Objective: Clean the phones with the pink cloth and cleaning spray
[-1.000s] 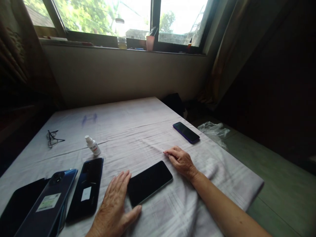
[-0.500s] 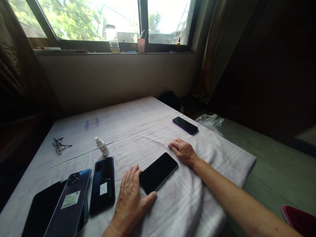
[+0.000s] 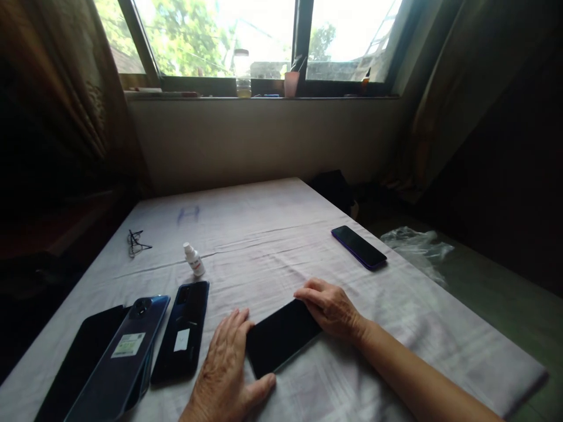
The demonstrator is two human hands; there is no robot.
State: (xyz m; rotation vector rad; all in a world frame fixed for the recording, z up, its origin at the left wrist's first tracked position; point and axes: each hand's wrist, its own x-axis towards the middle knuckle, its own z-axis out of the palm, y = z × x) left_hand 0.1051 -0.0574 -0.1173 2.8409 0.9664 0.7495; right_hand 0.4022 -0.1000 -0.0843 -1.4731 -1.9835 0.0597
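The black smartphone (image 3: 281,339) is probably light, rigid, slick and fragile; hold it by the long edges. It lies flat beside the spread left grip (image 3: 225,360); the right grip (image 3: 333,309), fingers curled, covers its far-right corner, clasp undeterminable. Beyond the right grip: a purple-edged smartphone (image 3: 359,248).

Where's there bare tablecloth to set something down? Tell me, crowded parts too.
Widest is the far middle of the tablecloth, between the white bottle and purple-edged phone. Another patch lies at near right, between that phone and the right forearm. Crowded: near left and centre, with the print-labelled phone, white-labelled phone, left hand and centre phone.
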